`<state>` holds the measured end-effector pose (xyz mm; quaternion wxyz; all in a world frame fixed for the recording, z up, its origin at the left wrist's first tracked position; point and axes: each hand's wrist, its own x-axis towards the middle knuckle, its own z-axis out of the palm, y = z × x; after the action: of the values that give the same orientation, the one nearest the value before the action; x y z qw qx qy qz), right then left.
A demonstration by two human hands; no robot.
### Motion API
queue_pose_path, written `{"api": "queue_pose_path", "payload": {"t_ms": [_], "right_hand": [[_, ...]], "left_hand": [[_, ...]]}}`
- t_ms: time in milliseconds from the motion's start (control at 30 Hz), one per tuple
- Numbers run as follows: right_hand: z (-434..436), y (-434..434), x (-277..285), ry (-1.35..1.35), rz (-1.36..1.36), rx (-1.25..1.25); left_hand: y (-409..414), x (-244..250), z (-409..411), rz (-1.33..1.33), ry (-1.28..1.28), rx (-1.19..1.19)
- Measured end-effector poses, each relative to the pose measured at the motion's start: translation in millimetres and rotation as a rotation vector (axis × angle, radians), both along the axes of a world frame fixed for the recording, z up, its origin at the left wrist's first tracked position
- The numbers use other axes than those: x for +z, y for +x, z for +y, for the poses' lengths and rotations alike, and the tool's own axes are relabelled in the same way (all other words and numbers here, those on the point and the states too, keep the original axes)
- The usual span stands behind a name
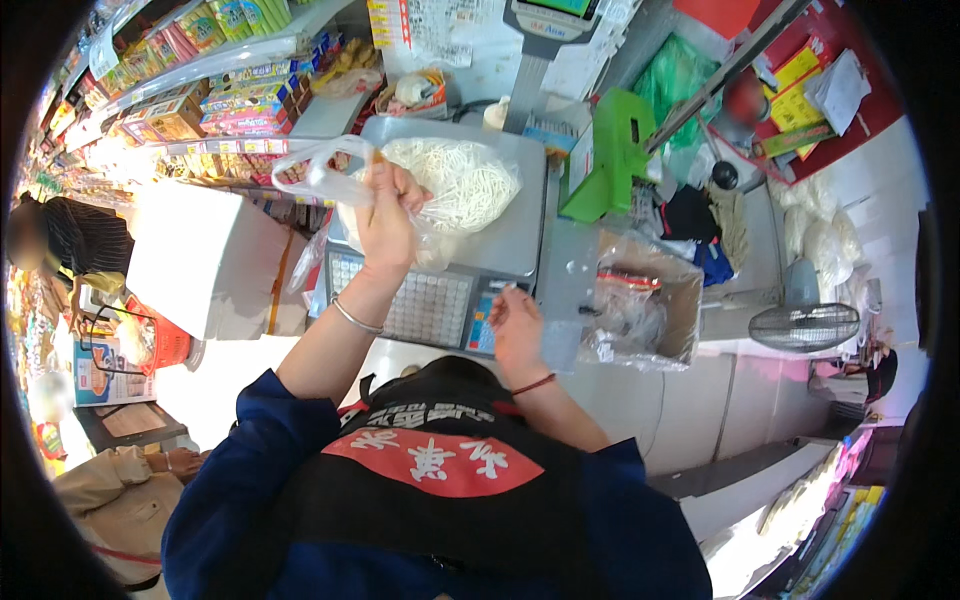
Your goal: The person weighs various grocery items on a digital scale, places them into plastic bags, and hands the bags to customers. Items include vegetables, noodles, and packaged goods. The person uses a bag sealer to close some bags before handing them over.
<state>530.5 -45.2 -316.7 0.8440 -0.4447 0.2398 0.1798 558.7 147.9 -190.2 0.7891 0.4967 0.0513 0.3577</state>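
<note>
A clear plastic bag of pale noodles point(472, 184) rests on the metal weighing plate point(517, 236) of a scale. My left hand point(390, 217) grips the gathered neck of this bag, and its loose handles point(319, 169) stick out to the left. My right hand point(517, 330) is at the right end of the scale's keypad panel point(431, 307), beside the blue and yellow keys point(480, 322). Its fingertips are bent together near a small slot point(499, 285). Whether anything is pinched there cannot be made out.
A green dispenser point(611, 157) stands right of the scale. Below it, a cardboard box point(682, 315) holds clear plastic packaging. A white block-like box point(202, 262) and stocked shelves point(247, 101) lie left. People stand at left, one in a beige jacket point(127, 510). A fan point(802, 328) is at right.
</note>
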Motion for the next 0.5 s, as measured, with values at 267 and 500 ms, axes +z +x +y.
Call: {"api": "queue_pose_path", "payload": {"t_ms": [267,500], "right_hand": [[47,80,119,-0.208,-0.804,0.141],[67,123,81,-0.892,-0.866,0.363]], "left_hand": [[-38,-2,2,0.042,0.081,-0.071],[-25,23,5,0.074,0.065,-0.055]]}}
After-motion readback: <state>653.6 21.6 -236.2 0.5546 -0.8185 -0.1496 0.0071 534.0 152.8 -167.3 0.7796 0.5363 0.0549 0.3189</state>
